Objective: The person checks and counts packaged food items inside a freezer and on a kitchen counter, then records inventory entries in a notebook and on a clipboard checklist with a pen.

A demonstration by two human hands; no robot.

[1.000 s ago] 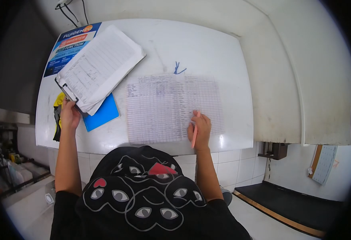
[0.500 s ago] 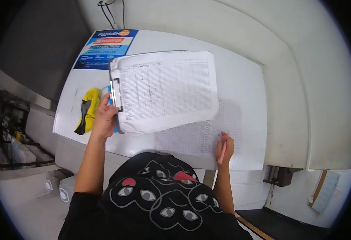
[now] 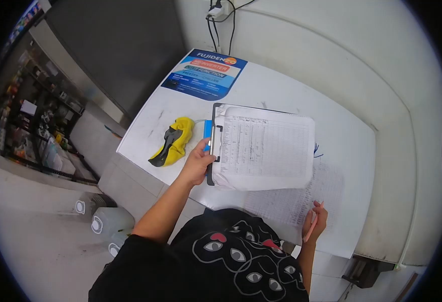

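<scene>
By its clip end, my left hand (image 3: 199,164) grips a clipboard (image 3: 212,173), fingers and thumb closed on it. The clipboard carries white sheets (image 3: 266,151) printed with a table and is held over the freezer-like white top. Behind its clip a strip of something blue (image 3: 208,132) shows. In my right hand (image 3: 320,217), a slim pink pen (image 3: 310,230) is held between curled fingers. That hand is over the right part of a printed grid sheet (image 3: 281,205), which lies partly behind the clipboard. Left of my left hand sits a crumpled yellow and black cloth-like bundle (image 3: 179,138).
A blue printed label (image 3: 201,75) is on the far left corner of the white top (image 3: 291,95). Blue scribbles (image 3: 317,150) show by the clipboard. Cables (image 3: 216,30) hang from a wall outlet. Large clear containers (image 3: 111,220) stand on the floor at left.
My view has turned left, so everything sits farther right in it. The clipboard appears smaller and less tilted, and blue scribbles beside it have come into sight. Both hands keep their holds.
</scene>
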